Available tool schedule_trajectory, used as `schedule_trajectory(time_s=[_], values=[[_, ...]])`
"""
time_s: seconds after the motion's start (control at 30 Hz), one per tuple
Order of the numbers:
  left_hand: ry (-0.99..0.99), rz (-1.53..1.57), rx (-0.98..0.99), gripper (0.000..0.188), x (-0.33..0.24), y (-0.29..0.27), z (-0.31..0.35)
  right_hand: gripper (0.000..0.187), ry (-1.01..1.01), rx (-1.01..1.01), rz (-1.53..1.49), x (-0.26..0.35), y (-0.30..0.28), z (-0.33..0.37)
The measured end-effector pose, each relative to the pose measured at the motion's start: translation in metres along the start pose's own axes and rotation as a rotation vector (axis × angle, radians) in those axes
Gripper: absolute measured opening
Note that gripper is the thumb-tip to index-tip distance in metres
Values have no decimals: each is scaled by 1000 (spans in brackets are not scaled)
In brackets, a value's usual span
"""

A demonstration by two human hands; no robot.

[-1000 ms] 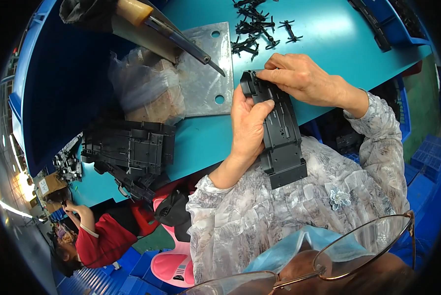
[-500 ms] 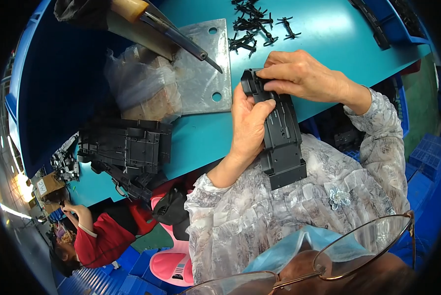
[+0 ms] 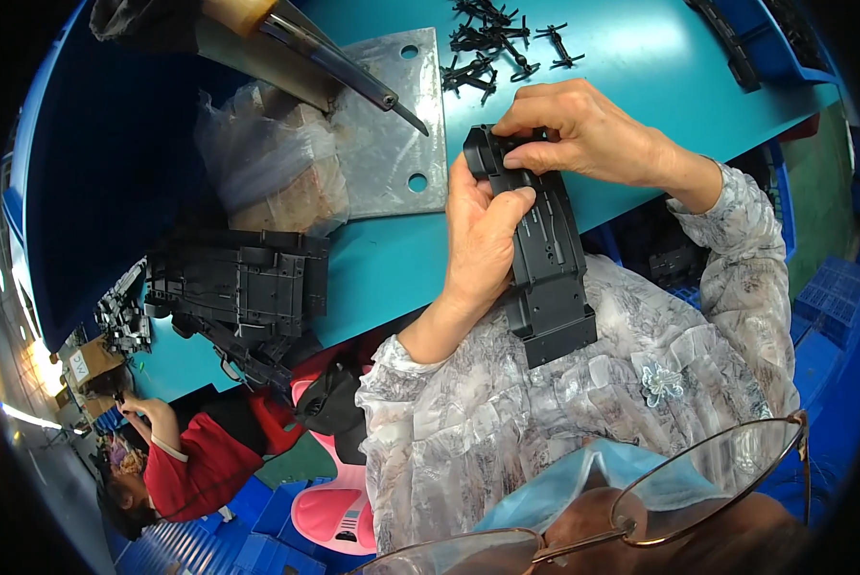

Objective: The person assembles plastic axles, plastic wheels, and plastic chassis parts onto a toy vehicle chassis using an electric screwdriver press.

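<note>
A long black moulded plastic chassis (image 3: 552,264) slants in front of me, its near end resting against my patterned blouse. My left hand (image 3: 478,235) is wrapped round its far left side, with the thumb lying on the top face. At the chassis's far end, my right hand (image 3: 583,134) is closed, its fingertips and thumb pinching down there. Those fingers hide whatever is between them. Beyond my hands, several small black axle-like parts (image 3: 488,38) are scattered on the teal table (image 3: 631,77).
A soldering iron (image 3: 353,77) points over a metal plate (image 3: 392,115) with holes, beside a plastic-wrapped block (image 3: 291,172). More black chassis (image 3: 238,283) are stacked at left near a blue bin (image 3: 94,172). A person in red (image 3: 205,460) works at lower left.
My right fingers have shifted slightly at the chassis's far end and bunched closer together. The chassis and left hand have barely moved; the whole view has shifted a little.
</note>
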State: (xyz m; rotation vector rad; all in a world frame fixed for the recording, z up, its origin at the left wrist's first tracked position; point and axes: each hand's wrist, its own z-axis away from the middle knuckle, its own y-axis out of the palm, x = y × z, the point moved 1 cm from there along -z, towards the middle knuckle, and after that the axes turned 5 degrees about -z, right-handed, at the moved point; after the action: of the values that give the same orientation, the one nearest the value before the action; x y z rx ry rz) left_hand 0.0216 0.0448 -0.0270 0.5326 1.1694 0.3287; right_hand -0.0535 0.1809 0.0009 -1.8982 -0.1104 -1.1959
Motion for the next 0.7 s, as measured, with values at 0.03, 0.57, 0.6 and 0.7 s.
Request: schedule_trajectory(time_s=[0.03, 0.57, 0.6, 0.7], values=[[-3, 5, -3, 39, 0, 0, -1, 25, -10, 5, -26, -1, 0, -1], [-20, -9, -76, 15, 4, -7, -8, 21, -85, 38, -10, -8, 3, 0], [-13, -16, -86, 16, 4, -8, -7, 20, 5, 37, -194, -8, 3, 2], [-10, -33, -69, 17, 0, -11, -7, 20, 178, -164, -464, -19, 5, 16]])
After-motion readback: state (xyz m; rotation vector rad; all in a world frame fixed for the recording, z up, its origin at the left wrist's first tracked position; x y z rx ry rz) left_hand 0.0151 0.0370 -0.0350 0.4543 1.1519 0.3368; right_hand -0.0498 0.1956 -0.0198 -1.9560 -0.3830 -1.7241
